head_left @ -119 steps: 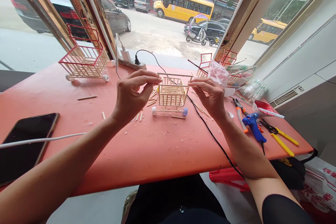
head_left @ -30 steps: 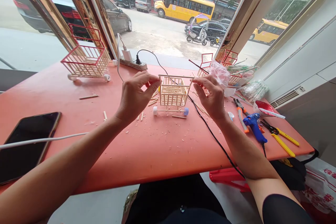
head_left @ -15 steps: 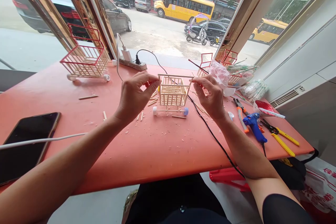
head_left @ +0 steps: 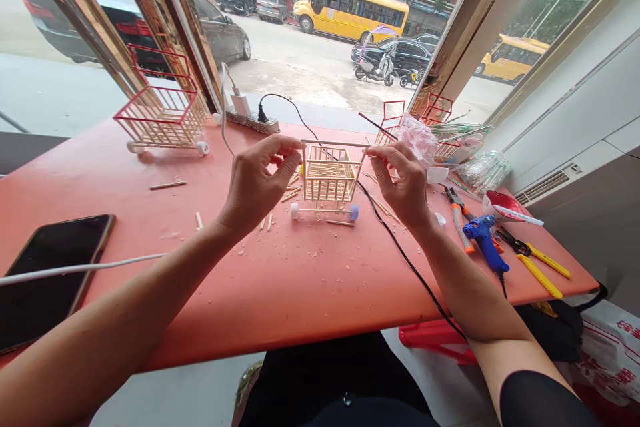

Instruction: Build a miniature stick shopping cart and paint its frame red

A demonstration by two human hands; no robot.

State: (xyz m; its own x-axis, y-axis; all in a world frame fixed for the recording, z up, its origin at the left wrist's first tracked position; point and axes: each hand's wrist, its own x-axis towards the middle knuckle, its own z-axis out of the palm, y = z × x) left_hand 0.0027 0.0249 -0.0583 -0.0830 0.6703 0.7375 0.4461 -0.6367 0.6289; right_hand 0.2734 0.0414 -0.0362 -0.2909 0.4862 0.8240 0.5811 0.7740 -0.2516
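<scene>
A miniature shopping cart [head_left: 330,181] of pale wooden sticks stands upright on the table before me, with a white wheel and a bluish wheel at its near side. Across the tops of its two uprights lies a thin wooden stick [head_left: 335,144], level like a handle bar. My left hand [head_left: 265,177] is closed, thumb and forefinger pinching at the stick's left end. At the right end my right hand [head_left: 399,177] pinches in the same way. Both sets of fingertips are at the corners where stick and uprights meet; whether they also touch the uprights I cannot tell.
Red-trimmed stick carts stand at the back left [head_left: 160,107] and back right. On the right lie a blue glue gun [head_left: 483,240], pliers [head_left: 537,260] and a red bowl [head_left: 503,203]. A phone [head_left: 55,273] lies left. A black cable [head_left: 400,247] crosses the table among stick pieces.
Almost nothing differs. My left fingers have shifted very slightly left at the stick's end; the cart stays in place.
</scene>
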